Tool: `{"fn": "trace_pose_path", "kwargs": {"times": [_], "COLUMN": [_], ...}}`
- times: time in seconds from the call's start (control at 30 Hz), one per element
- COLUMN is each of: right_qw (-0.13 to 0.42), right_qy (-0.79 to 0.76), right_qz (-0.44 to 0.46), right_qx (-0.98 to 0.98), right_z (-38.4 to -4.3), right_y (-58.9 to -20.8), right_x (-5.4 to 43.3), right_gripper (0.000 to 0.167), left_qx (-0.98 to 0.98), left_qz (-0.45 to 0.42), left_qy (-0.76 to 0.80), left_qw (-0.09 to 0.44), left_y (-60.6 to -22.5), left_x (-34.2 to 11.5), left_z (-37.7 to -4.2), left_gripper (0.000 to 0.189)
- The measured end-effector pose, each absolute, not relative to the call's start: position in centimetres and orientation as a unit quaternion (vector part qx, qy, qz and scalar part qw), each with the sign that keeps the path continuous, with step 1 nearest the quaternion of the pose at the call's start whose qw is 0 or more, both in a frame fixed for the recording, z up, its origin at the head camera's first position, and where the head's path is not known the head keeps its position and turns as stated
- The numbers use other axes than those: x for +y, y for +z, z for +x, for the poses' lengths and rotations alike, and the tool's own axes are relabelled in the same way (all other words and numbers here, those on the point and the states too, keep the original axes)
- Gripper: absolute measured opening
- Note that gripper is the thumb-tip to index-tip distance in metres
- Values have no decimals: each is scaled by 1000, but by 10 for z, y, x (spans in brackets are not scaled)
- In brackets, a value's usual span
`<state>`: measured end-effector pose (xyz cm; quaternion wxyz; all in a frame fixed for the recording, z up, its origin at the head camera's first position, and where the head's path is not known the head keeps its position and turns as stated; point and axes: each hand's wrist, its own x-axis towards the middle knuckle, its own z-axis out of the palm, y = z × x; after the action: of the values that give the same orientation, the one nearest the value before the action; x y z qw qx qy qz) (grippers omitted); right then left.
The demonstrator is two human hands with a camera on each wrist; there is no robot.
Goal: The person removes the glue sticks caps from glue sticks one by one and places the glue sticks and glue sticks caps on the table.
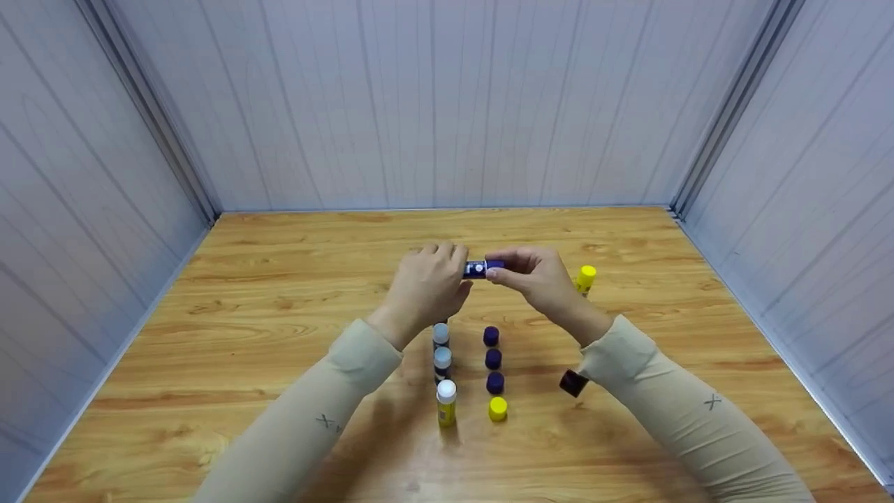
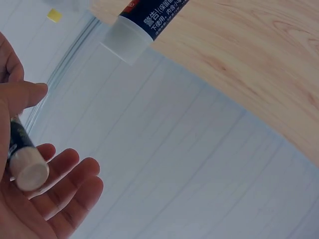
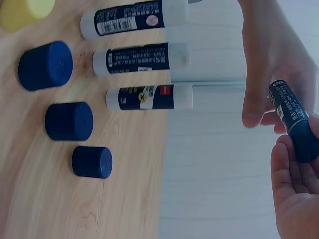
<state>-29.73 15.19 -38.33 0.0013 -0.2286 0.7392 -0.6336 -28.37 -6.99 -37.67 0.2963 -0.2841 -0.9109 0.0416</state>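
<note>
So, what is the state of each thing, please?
Held blue glue stick: capped, right hand gripping it
Three blue glue sticks: uncapped, upright
Near yellow glue stick: uncapped, upright
Far yellow glue stick: capped, partly hidden
Three blue caps: detached
Yellow cap: detached
Dark object: partly hidden, unclear

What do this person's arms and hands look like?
Pale beige sleeves cover both arms: the left sleeve and right sleeve each bear a small dark X-like mark and end in a loose cuff. The left hand and right hand are bare, without gloves.
</note>
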Motion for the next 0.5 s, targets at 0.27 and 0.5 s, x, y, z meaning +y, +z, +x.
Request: {"fn": "trace_pose_path", "kwargs": {"times": [0.27,0.5], "right_qw": [24,28], "right_qy": [-646,-642], "right_qz": [-241,-244], "right_qx": [724,726], "right_z": [-289,-288], "right_y": [-381,-383], "right_x": [143,143], "right_gripper": [27,28], "left_qx": [-915,-904], "left_qz": [-274,-271], "left_qy": [31,58], "left_qw": [294,327], "left_y": [-378,-381], "left_x": [-67,-67], "left_z": [-282,-283], "left_gripper": [22,23]}}
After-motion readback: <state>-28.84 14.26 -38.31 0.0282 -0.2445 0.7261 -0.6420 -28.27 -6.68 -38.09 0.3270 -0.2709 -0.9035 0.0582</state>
